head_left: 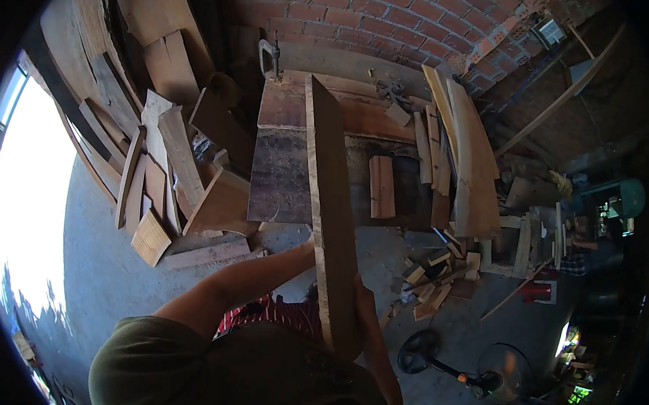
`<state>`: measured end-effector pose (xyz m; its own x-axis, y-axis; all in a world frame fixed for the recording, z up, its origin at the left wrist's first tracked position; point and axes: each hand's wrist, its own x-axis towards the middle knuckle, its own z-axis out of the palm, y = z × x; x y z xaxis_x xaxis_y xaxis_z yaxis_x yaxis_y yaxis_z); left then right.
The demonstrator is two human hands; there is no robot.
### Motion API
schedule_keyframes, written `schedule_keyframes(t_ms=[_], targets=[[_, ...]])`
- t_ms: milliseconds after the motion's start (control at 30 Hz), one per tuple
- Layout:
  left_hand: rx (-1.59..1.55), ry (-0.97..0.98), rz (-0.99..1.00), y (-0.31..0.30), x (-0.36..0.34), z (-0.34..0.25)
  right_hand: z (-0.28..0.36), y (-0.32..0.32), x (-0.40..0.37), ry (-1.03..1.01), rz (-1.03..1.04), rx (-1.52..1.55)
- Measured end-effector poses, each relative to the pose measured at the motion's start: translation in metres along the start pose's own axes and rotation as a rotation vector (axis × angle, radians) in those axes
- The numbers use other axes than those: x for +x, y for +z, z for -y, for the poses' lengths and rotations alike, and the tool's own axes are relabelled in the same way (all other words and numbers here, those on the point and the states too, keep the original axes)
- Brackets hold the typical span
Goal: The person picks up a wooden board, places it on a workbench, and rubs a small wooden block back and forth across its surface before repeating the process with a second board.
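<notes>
You have one long brown wooden board (pixel 333 203) between two hands; it reaches from close to your body at the near end to over the far part of the dark, stained wooden worktable (pixel 278 174); whether it touches the tabletop, you cannot tell from here. Your left hand (pixel 310 252) is at the board's left side, mostly hidden behind it, so how its fingers lie cannot be told; your right hand (pixel 364 301) is against the right side near the near end, supporting the board, its fingers only partly visible.

One short reddish-brown wooden block (pixel 382 187) lies on the table, right of the board and apart from it; one grey metal clamp (pixel 270 59) stands at the table's far left corner; one black round-based stand (pixel 419 351) with an orange collar is on the floor to the near right; the mixed wooden offcuts (pixel 432 285) on the floor beyond it overlap too much to count.

The board is straight-sided and tilted on edge; its narrow left edge is pale, rough and mottled, while its broad face, turned right, is smoother, plain and darker brown.
</notes>
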<state>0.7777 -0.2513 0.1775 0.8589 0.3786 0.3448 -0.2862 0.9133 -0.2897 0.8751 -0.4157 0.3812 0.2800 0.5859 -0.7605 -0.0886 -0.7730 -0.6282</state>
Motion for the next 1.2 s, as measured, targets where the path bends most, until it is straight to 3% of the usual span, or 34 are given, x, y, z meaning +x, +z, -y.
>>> schedule_keyframes(t_ms=[67,133,233,267,367,533,600,733,933,1033,1100,1167,1200], targets=[[0.106,0.094,-0.014,0.078,0.028,0.036,-0.017,-0.019,0.025,-0.211,-0.076,-0.141],[0.318,0.472,-0.81,0.212,0.029,0.081,-0.031,-0.044,0.055,-0.232,-0.055,-0.189],[0.395,0.472,-0.843,0.204,0.022,0.101,-0.037,-0.071,0.063,-0.256,-0.075,-0.288],[0.588,0.405,-1.043,0.193,0.027,0.102,-0.031,-0.078,0.064,-0.29,-0.118,-0.361],[0.811,0.451,-1.136,0.168,0.034,0.109,-0.01,-0.094,0.047,-0.339,-0.2,-0.474],[0.754,0.489,-1.129,0.154,0.043,0.095,0.004,-0.105,0.049,-0.29,-0.207,-0.537],[0.784,0.509,-1.105,0.15,0.046,0.082,-0.002,-0.097,0.059,-0.406,-0.305,-0.5],[0.927,0.636,-1.21,0.145,0.042,0.035,0.005,-0.065,0.081,-0.455,-0.283,-0.428],[0.997,0.686,-1.332,0.137,0.02,-0.004,0.011,-0.021,0.095,-0.387,-0.32,-0.375],[1.042,0.647,-1.332,0.134,0.005,0.008,0.003,-0.006,0.102,-0.37,-0.327,-0.295],[1.345,0.673,-1.38,0.141,-0.006,0.033,-0.005,0.0,0.111,-0.352,-0.317,-0.282],[1.372,0.715,-1.292,0.122,-0.039,0.056,-0.011,0.009,0.124,-0.411,-0.27,-0.211],[1.363,0.682,-1.351,0.127,-0.046,0.079,-0.006,0.012,0.121,-0.375,-0.263,-0.261]])
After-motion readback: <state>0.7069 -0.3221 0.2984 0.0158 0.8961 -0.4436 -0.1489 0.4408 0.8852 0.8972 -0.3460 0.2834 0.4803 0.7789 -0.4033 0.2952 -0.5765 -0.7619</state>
